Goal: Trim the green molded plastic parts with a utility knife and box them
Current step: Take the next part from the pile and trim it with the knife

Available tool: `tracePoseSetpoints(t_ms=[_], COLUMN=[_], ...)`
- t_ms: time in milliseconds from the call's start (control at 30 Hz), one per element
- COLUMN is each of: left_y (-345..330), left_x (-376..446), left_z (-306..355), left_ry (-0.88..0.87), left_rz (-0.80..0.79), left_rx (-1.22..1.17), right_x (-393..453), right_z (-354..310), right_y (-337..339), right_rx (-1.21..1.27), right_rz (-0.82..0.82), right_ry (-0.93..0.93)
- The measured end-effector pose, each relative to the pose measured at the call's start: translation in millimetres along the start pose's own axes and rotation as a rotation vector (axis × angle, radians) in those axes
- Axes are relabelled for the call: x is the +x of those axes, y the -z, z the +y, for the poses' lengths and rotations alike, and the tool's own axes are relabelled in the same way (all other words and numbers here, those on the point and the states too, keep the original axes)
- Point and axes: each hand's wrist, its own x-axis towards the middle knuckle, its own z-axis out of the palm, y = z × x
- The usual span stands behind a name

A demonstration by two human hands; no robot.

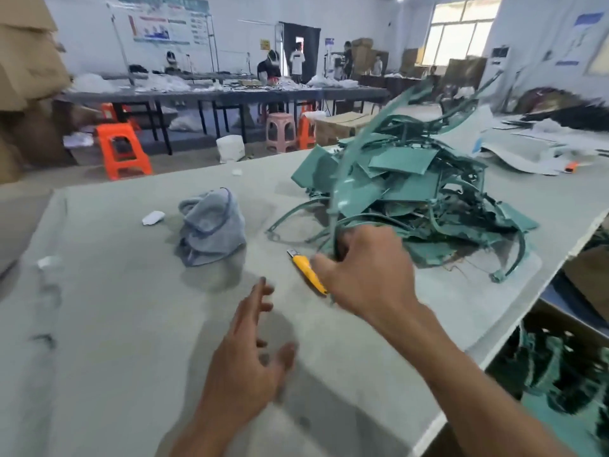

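On grey worktable [115, 308]: big heap of green molded parts [412, 186] at right, crumpled grey cloth [211, 225] mid-table. I read step as pulling one part free before trimming. Best done by lifting straight up, slowly, so tangled runners don't drag heap over. Right hand [369, 272] clenched around long curved green part [349, 159] (blurred). Yellow utility knife [308, 270] lies just beside that hand, unheld. Left hand [247, 357] empty, fingers spread.

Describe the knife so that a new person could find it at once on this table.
Start at the big pile of green plastic parts on the grey table. Just in front of it, the right hand holds the knife. It is the only yellow thing there, with a short blade at its far tip.
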Motion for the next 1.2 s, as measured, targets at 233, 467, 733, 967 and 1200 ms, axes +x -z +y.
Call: tracePoseSetpoints(t_ms=[233, 467, 733, 967, 1200], left_y=[7.4, 50.3, 44.6, 35.5, 35.3], left_x=[4.1, 22.0, 21.0, 24.5, 29.8], left_z=[0.8, -6.4, 0.2, 12.5, 10.5], left_ry=[0.285, 0.519, 0.525, 0.587, 0.615], left_rz=[0.398, 0.885, 0.706, 0.476, 0.437], left_rx=[-0.251, -1.054, -1.148, -1.251, -1.339], right_x=[-43.0, 8.4, 15.4, 26.0, 19.9], right_z=[-56.3, 27.5, 85.9, 94.5, 10.8], right_y=[-62.5, -110.8, -145.7, -134.7, -128.1], right_rx=[0.46, 0.303, -0.11, 0.305, 1.437], right_rz=[-0.467, -0.08, -0.296, -0.166, -0.583], right_ry=[0.483, 0.076, 0.055, -0.176, -0.378])
